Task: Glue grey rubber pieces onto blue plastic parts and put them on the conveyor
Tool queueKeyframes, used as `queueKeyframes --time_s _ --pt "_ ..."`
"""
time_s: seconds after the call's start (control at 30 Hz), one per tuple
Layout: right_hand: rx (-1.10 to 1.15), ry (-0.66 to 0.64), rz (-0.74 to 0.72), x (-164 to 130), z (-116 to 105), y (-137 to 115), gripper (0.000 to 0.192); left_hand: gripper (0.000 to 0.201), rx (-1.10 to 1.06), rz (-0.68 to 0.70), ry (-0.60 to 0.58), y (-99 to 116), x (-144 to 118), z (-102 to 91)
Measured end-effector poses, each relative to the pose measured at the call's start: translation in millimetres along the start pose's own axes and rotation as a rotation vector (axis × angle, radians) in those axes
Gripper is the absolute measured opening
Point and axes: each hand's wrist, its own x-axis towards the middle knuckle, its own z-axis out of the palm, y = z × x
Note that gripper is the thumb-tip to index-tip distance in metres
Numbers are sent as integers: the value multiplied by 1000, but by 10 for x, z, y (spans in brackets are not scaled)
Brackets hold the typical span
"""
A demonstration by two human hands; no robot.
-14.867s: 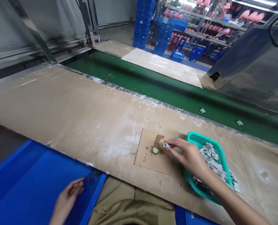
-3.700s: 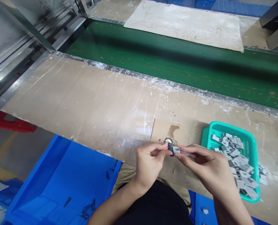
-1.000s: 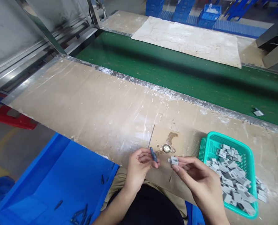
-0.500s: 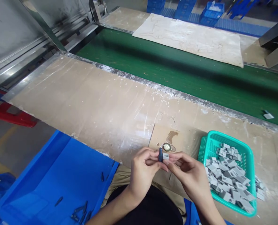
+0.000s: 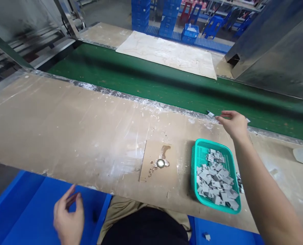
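My right hand (image 5: pixel 233 123) reaches out to the near edge of the green conveyor belt (image 5: pixel 146 85). Its fingers are apart and hold nothing. Just left of the fingertips, a small grey block with a dark piece (image 5: pixel 210 114) lies on the belt's edge. At lower left, my left hand (image 5: pixel 69 215) hangs over a blue bin (image 5: pixel 31 207), empty, with thumb and fingers parted. A green plastic basket (image 5: pixel 196 173) full of grey blocks (image 5: pixel 217 180) stands on the table below my right forearm.
A cardboard piece (image 5: pixel 147 173) on the table (image 5: pixel 95 136) bears a small round dish (image 5: pixel 161 163) and wet stains. Another blue bin (image 5: pixel 225 233) sits at lower right, a grey block inside. Across the belt are a pale sheet (image 5: pixel 166 52) and a metal housing (image 5: pixel 276 54).
My hands have parted from the dark piece and grey block they held together. The right went forward to the belt, the left down over the blue bin. The view has turned right.
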Motion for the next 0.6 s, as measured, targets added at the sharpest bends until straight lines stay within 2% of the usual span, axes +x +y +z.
queueKeyframes --time_s 0.07,0.1,0.2,0.27,0.33,0.4,0.5,0.6 --pt "-37 -66 -33 -199 -78 63 24 53 52 -20 52 -242 -2 23" --pt "-52 -147 -79 -340 -112 103 22 56 84 -69 40 -350 2 59" --pt "-134 -495 -268 -803 -163 253 18 61 204 -191 -159 -618 28 276" --pt "-254 -604 -339 -1065 -139 349 21 61 265 -199 -310 -732 27 470" --pt "-390 -576 -371 -1255 -84 417 25 55 263 -199 -425 -785 -7 626" --pt "-485 -545 -416 -1373 -23 445 28 45 226 -178 -555 -789 -49 694" --pt "-554 -541 -405 -1443 41 434 29 31 136 -139 -718 -754 -65 654" --pt "-574 -546 -322 -1412 77 403 26 20 84 -149 -755 -727 -28 609"
